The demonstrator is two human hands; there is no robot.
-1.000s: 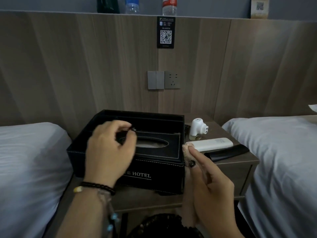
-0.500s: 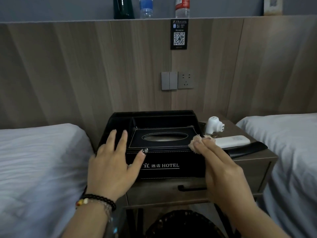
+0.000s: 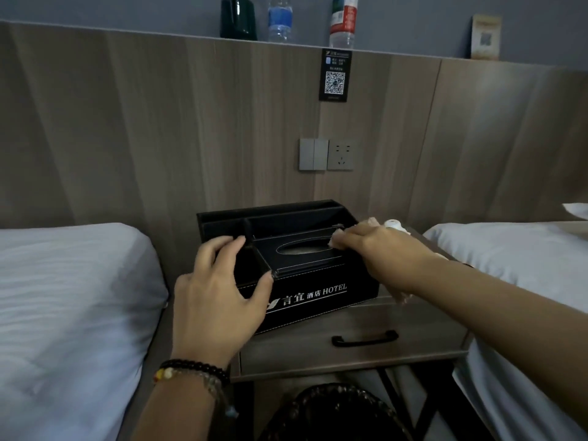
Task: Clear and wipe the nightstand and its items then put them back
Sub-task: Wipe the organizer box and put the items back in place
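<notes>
White beds (image 3: 63, 297) either side, three bottles (image 3: 280, 22) on the ledge, QR sign (image 3: 334, 76), wall switches (image 3: 313, 154), socket (image 3: 341, 154)

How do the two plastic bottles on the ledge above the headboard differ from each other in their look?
The left bottle carries a blue label, while the right bottle carries a red and white one. The left bottle stands close beside the dark green container; the right bottle stands apart, above the QR code sign. Both are clear, upright, and cut off at the top of the picture.
</notes>
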